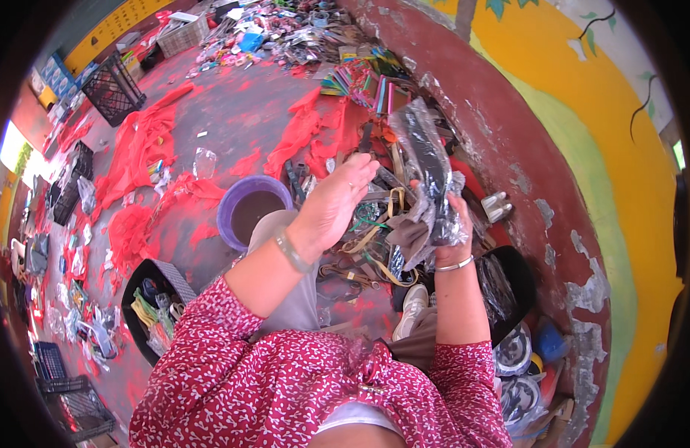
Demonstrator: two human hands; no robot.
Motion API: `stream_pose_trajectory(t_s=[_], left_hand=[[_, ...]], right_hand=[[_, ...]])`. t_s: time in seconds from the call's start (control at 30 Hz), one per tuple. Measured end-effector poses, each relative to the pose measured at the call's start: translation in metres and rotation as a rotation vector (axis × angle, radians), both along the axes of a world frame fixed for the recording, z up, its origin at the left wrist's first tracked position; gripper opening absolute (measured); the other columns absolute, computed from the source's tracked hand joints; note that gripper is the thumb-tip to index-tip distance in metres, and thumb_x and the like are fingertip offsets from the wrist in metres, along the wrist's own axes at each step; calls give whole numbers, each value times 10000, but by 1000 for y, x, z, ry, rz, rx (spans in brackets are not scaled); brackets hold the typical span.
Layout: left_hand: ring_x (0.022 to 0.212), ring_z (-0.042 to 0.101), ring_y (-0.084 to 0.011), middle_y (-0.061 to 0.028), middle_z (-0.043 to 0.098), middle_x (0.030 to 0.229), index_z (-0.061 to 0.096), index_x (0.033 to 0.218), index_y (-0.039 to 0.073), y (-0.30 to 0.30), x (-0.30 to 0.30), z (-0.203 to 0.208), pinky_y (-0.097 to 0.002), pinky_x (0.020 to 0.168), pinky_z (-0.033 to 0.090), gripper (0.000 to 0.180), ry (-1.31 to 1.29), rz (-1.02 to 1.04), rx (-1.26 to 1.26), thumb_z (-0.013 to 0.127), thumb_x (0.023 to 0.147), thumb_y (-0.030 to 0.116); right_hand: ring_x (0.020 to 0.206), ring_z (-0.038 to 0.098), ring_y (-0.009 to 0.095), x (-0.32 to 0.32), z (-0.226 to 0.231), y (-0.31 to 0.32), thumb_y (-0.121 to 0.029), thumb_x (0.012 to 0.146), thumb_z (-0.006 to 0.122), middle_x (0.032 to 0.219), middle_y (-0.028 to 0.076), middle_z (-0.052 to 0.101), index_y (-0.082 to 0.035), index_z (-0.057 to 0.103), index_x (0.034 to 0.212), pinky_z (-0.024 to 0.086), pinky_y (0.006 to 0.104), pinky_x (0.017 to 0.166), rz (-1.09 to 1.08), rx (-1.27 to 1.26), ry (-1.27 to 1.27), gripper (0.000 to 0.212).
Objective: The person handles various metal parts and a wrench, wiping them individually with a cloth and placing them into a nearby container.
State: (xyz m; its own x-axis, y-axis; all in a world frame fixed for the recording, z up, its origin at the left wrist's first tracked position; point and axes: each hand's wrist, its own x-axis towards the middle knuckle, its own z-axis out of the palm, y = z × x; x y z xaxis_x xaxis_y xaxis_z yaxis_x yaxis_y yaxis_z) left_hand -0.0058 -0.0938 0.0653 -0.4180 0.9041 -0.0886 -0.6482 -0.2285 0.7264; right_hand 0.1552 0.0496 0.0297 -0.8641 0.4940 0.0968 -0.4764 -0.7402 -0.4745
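My right hand (457, 224) is closed round the lower end of a long black item in clear plastic wrap (427, 145), held upright. A crumpled grey cloth (410, 237) hangs beside the wrap at that hand. To the left of it, my left hand (339, 196) is raised with its fingers stretched out and nothing in it. Below both hands lies a tangled heap of straps (367, 250), tan, dark and green. What exactly the wrapped item is cannot be made out.
A purple bucket (227, 213) with brownish contents stands left of my knee. Black bins (524, 278) flank me, holding wrapped goods. Red cloth (139, 142) is strewn over the floor. Piled small goods (300, 37) lie at the back. A peeling painted wall (509, 164) bounds the right.
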Motion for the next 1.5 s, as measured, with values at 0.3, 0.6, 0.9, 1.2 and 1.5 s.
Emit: stream_pose_trajectory(t_s=[0.3, 0.6, 0.9, 1.2, 1.5], left_hand=[[823, 603, -152, -58, 616, 967, 535, 1089, 58, 84, -4, -18, -281, 682, 484, 257, -174, -196, 232, 528, 901, 233], [835, 588, -117, -18, 606, 946, 553, 1055, 60, 107, -25, -50, -309, 793, 485, 167, 53, -7, 191, 507, 909, 127], [826, 585, -140, -63, 593, 934, 501, 1078, 17, 96, -4, -45, -297, 775, 487, 186, 165, -247, 105, 489, 899, 67], [840, 574, -110, -48, 590, 979, 501, 1123, 30, 102, 18, -72, -266, 761, 465, 249, 311, -278, -90, 504, 875, 45], [1063, 519, -164, -63, 550, 1164, 528, 1158, -3, 105, 14, -79, -290, 925, 385, 317, 405, -122, 98, 496, 846, 41]], right_hand=[[968, 602, 286, -11, -5, -12, -150, 885, 460, 1105, 232, 568, 123, 431, 1200, 476, 351, 869, -52, 53, -177, 417], [880, 524, 165, 22, -40, 69, -206, 863, 582, 1001, 87, 573, -11, 572, 1047, 413, 279, 770, -939, 1045, -932, 268], [1013, 517, 155, 26, -1, 62, -58, 843, 561, 1120, 31, 533, -47, 420, 1254, 418, 274, 853, -863, 315, -761, 435], [1116, 484, 196, -7, 8, 21, 57, 789, 522, 1290, 102, 441, -31, 404, 1280, 358, 305, 957, -710, 1095, -624, 513], [822, 586, 113, 3, 10, 23, 5, 803, 478, 907, 74, 649, -10, 636, 943, 422, 219, 695, -793, 543, -635, 212]])
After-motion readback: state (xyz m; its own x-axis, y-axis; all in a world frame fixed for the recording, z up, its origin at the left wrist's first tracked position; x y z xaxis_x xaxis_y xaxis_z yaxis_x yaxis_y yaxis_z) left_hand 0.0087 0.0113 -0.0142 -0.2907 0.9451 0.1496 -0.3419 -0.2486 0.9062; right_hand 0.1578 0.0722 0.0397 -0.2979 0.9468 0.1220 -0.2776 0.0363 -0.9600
